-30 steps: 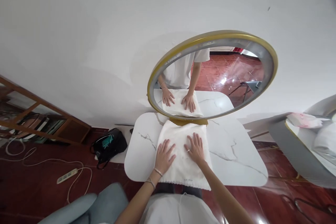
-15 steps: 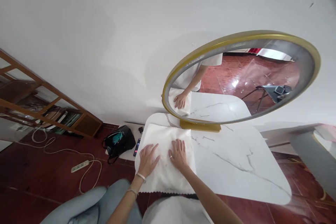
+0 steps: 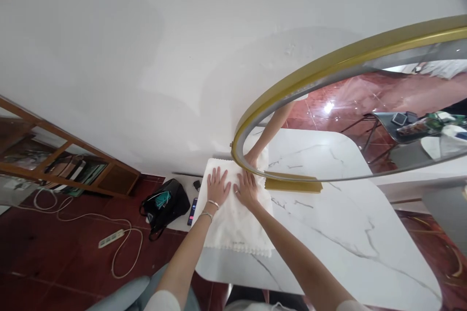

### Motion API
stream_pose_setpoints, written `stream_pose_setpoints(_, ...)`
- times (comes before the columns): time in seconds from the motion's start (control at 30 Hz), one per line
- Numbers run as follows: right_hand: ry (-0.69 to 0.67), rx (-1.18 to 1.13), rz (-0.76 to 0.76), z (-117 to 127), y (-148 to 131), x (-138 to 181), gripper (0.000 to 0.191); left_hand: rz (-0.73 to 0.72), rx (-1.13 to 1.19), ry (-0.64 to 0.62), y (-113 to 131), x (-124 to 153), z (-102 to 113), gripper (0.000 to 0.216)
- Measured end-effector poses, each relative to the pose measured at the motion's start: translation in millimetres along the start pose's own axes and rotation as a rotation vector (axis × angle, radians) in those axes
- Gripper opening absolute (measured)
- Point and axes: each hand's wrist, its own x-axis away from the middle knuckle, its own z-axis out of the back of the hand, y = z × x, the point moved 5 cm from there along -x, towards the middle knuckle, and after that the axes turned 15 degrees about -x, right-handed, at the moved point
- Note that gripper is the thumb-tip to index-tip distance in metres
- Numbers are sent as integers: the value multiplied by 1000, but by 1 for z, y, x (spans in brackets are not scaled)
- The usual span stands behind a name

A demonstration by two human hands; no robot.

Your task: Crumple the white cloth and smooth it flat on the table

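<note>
A white cloth (image 3: 239, 228) with a scalloped edge lies spread on the left part of a white marble-patterned table (image 3: 328, 233). My left hand (image 3: 218, 187) rests flat on the cloth's far half, fingers spread, with two bracelets at the wrist. Beside it my right hand (image 3: 246, 188), wearing a ring, also lies flat on the cloth, its fingertips close to the rim of the gold-framed mirror (image 3: 277, 95). Both palms press on the fabric and neither hand grips it. The mirror's gold base (image 3: 294, 184) stands just right of the cloth.
Left of the table, a black bag (image 3: 166, 206) and a phone (image 3: 192, 211) sit on a low white surface. A power strip (image 3: 111, 238) with its cable lies on the red tiled floor. A wooden shelf (image 3: 69, 155) stands against the wall.
Both hands have slid forward, away from me, and the cloth has moved with them toward the wall. Bare tabletop now shows along the near edge. My view has shifted closer to the mirror.
</note>
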Motion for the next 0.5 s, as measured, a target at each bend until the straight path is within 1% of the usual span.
stream_pose_setpoints(0.13,-87,-1,-98,-8,11,-30,46,23,10,3,4,-27,-6,50)
stream_pose_setpoints(0.27,-106,-13,-142,-11,15,-40,44,30,14,-29,5,-39,-9,49)
stream_pose_setpoints(0.4,-141,-7,-145,-9,12,-35,50,6,-2,-46,4,-35,-6,51)
stream_pose_setpoints(0.5,-151,11,-95,-6,7,-24,56,-16,-21,-29,3,-21,-2,51)
